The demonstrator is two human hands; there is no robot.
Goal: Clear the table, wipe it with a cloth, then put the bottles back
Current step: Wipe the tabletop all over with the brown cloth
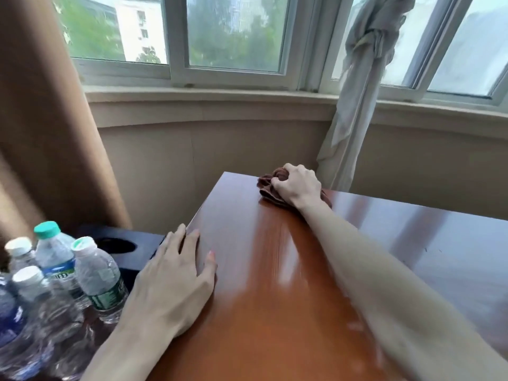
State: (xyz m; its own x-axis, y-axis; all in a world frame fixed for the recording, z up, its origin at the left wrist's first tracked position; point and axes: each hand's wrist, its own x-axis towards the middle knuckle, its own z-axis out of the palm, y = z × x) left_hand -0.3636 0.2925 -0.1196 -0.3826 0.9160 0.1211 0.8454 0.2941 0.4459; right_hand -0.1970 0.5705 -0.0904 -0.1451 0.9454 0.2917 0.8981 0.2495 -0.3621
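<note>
A glossy reddish-brown wooden table point(275, 284) fills the lower middle and right. My right hand point(297, 185) grips a crumpled brown cloth point(268, 185) at the table's far left corner, pressing it onto the wood. My left hand point(176, 279) rests flat with straight fingers on the table's left edge. Several clear plastic water bottles point(96, 279) with white and green caps stand clustered to the left of the table, on a lower surface.
A dark blue box point(137, 247) with a round hole stands behind the bottles. A tan curtain point(41, 133) hangs at the left. A tied grey curtain point(354, 105) hangs by the window beyond the table's far edge.
</note>
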